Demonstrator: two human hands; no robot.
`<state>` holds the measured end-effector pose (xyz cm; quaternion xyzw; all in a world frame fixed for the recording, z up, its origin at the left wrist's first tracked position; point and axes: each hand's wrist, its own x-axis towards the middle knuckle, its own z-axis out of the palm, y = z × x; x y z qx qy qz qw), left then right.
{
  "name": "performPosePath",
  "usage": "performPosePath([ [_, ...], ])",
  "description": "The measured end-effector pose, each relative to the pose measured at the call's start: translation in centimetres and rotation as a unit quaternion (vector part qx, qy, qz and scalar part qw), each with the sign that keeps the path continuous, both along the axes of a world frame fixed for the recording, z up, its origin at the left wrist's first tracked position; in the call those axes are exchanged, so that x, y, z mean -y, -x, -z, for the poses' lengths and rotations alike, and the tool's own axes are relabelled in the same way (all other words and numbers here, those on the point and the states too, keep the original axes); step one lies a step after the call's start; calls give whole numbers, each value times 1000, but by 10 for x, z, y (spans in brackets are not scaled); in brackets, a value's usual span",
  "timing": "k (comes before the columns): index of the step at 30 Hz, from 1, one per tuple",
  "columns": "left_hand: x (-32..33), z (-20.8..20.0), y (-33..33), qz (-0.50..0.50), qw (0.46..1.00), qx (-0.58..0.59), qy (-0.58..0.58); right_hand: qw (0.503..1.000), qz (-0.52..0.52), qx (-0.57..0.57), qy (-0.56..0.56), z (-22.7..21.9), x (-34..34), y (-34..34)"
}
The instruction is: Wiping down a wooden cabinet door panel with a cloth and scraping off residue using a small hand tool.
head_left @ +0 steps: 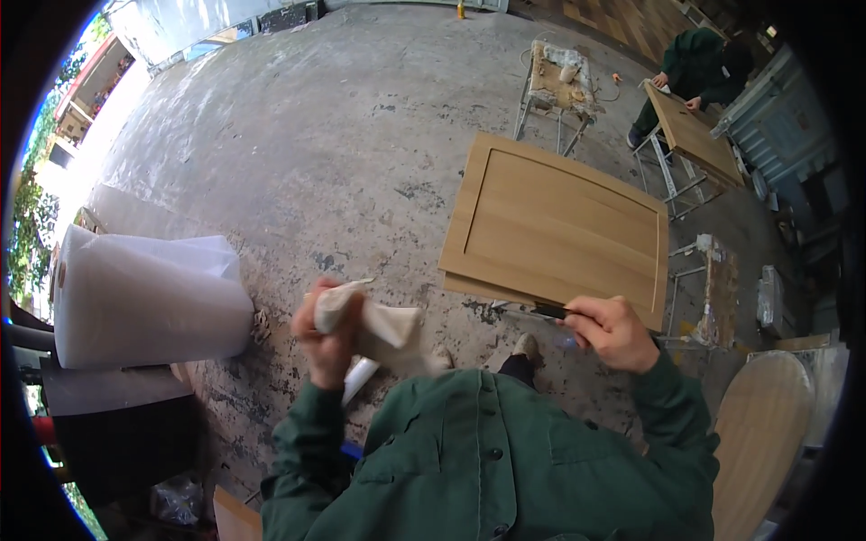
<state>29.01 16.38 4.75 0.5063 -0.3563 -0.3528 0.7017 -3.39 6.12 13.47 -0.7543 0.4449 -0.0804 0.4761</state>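
My left hand (332, 335) is closed round a crumpled off-white cloth (394, 326); its loose end hangs toward my jacket and is slightly blurred. Between the fingers of my right hand (615, 332) is a slim black tool (549, 312), held at the near edge of a wooden panel; its kind is too small to tell. The panel (564, 221) is light brown with a recessed rectangular middle, and lies flat in front of me to the right. Beneath its near edge another board shows. Whether the tool touches the wood I cannot tell.
A large roll of translucent wrap (149, 298) stands at left. Worn stands (561, 77) (719, 293) are behind and right of the panel. At far right, a person (699, 68) leans over another wooden panel (695, 135). A rounded wooden board (765, 442) is at lower right.
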Motion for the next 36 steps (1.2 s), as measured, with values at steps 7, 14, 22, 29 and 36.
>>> performPosePath([
  [7,29,-17,42,218,969,-41,-107,985,27,125,-117,5,-8,-38],
  [14,69,-13,89,349,931,22,-101,995,32,95,-27,30,-1,-42],
  [22,130,0,152,222,972,42,-58,982,129,109,80,35,35,-9],
  [29,231,14,64,-96,990,-53,-86,950,178,158,-202,72,108,73],
  [36,258,25,76,-4,977,8,-214,946,137,163,-245,127,216,74],
])
